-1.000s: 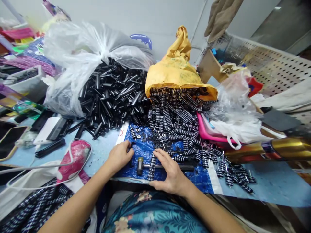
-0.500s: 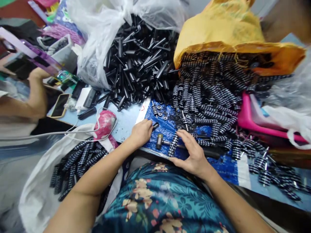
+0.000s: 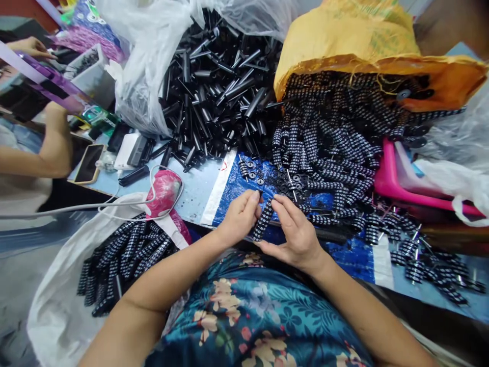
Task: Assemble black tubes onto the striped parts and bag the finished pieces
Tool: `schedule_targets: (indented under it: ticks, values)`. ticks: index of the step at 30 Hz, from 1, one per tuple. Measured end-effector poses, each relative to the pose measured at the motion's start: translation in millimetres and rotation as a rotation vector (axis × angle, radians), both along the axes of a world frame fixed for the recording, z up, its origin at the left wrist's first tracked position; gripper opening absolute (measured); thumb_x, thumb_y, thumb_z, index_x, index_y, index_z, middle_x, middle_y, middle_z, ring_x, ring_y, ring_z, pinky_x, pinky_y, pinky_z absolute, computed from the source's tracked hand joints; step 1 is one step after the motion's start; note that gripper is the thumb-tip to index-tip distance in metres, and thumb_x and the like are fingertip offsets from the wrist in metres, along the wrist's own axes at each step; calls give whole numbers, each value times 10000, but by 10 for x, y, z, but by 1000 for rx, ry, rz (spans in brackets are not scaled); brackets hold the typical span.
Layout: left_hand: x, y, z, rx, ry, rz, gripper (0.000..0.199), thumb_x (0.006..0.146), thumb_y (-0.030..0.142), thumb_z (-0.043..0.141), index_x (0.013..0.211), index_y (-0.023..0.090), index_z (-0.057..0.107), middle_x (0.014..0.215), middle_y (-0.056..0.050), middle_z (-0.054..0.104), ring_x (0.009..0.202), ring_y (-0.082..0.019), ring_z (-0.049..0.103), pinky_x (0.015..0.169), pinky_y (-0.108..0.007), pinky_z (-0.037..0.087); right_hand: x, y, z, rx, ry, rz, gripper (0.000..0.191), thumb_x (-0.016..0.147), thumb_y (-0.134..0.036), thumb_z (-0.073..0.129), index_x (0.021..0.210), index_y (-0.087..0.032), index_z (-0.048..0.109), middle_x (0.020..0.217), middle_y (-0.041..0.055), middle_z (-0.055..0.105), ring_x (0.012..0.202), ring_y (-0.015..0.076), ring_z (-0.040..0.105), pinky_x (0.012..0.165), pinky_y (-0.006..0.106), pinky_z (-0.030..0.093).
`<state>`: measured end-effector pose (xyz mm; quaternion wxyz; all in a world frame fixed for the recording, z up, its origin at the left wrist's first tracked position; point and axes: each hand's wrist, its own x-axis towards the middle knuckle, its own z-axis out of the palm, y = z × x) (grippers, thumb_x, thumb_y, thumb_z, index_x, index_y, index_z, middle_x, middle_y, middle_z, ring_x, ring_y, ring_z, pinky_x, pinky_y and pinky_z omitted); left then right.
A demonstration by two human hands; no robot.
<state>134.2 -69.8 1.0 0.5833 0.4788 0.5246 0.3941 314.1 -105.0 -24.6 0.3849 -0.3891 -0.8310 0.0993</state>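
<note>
In my right hand [image 3: 296, 234] is a black cylinder of stacked rings marked with white characters [image 3: 263, 221]. The thumb is at its near end and the fingertips are at its far end. My left hand [image 3: 242, 216] is closed in a pinch close beside the cylinder's far end, on a small black piece [image 3: 261, 193] that mostly hides behind the fingers. Just beyond both hands, several small round black discs [image 3: 260, 181] and a short ringed piece on a pin [image 3: 243, 167] lie on a blue plastic sheet [image 3: 225, 191]. The hammer's head is hidden by my hands.
Loose black tubes [image 3: 214, 97] heap up in a clear bag. A yellow sack [image 3: 344, 35] spills ringed cylinders [image 3: 332, 148] to the right, beside a pink tray [image 3: 397, 183]. A white sack [image 3: 53, 285] holds more cylinders. Another person's arm [image 3: 57, 142] is at far left, near a phone [image 3: 88, 163].
My left hand has moved right with the small black piece, up against the ringed cylinder. My right hand has shifted slightly left with the cylinder, covering the hammer's head.
</note>
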Motion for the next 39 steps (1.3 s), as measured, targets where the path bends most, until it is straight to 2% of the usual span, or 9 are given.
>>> schedule_targets:
  ticks: [4, 9, 14, 18, 24, 27, 31, 35, 39]
  values:
    - [139, -120, 14, -143, -313, 88, 377, 850, 528, 692, 786, 158, 655, 748, 8, 623, 719, -122, 544, 727, -250, 458, -56, 52, 28, 34, -9, 24, 988, 828, -415, 738, 1609, -190, 176, 1525, 211, 446, 1358, 364, 529, 1057, 535, 551]
    - [40, -129, -8, -316, -486, -3, 372, 754, 475, 804, 961, 171, 747, 811, -11, 702, 727, -132, 620, 754, -276, 507, -13, 8, -49, 16, -38, 2, 963, 852, -386, 715, 1613, -209, 151, 1548, 199, 424, 1373, 363, 517, 1053, 530, 555]
    - [-9, -100, -41, -186, -295, -118, 364, 776, 458, 790, 972, 154, 752, 920, -46, 741, 866, -164, 659, 848, -283, 510, -15, -11, -98, 47, -113, -41, 934, 873, -389, 701, 1615, -203, 163, 1532, 204, 443, 1349, 352, 537, 1030, 514, 564]
    - [-118, -48, -140, -109, -211, -133, 398, 843, 486, 706, 1074, 163, 683, 844, -26, 706, 723, -153, 656, 720, -291, 535, 83, -29, -96, 29, -153, -63, 923, 870, -479, 710, 1589, -162, 225, 1465, 214, 518, 1342, 352, 534, 1041, 509, 534]
    - [-696, 208, -214, 393, 631, -205, 227, 862, 346, 697, 1019, 184, 724, 967, -76, 712, 925, -218, 642, 880, -368, 482, 326, -154, -161, 9, -441, -160, 166, 960, -225, 600, 1103, -154, 644, 935, 100, 719, 852, 230, 669, 767, 357, 537]
    - [-831, 323, -203, 313, 778, -349, 240, 803, 385, 760, 938, 188, 736, 841, -36, 670, 788, -184, 600, 747, -317, 443, 281, -110, -106, 53, -312, -212, 169, 973, -183, 552, 1121, -144, 621, 916, 98, 699, 800, 194, 648, 723, 303, 521]
    - [-798, 381, -231, 160, 671, -402, 279, 749, 418, 792, 831, 171, 693, 637, 41, 523, 595, -117, 454, 591, -265, 311, 69, 87, 22, 80, -167, -203, 170, 980, -164, 513, 1115, -172, 616, 897, 71, 688, 770, 169, 633, 683, 273, 496]
    - [-771, 405, -230, 130, 645, -380, 254, 739, 376, 785, 780, 172, 639, 614, 56, 481, 580, -111, 415, 586, -268, 269, -103, 203, 69, 1, -349, -128, 156, 1008, -215, 488, 982, -174, 636, 752, 40, 637, 649, 154, 581, 597, 274, 443]
    - [-788, 490, -203, 111, 668, -446, 274, 713, 353, 799, 742, 173, 596, 640, 42, 514, 611, -123, 438, 604, -275, 283, -176, 116, 86, 77, -168, -10, 210, 1004, -198, 466, 1164, -163, 597, 871, 73, 693, 760, 171, 635, 705, 282, 505]
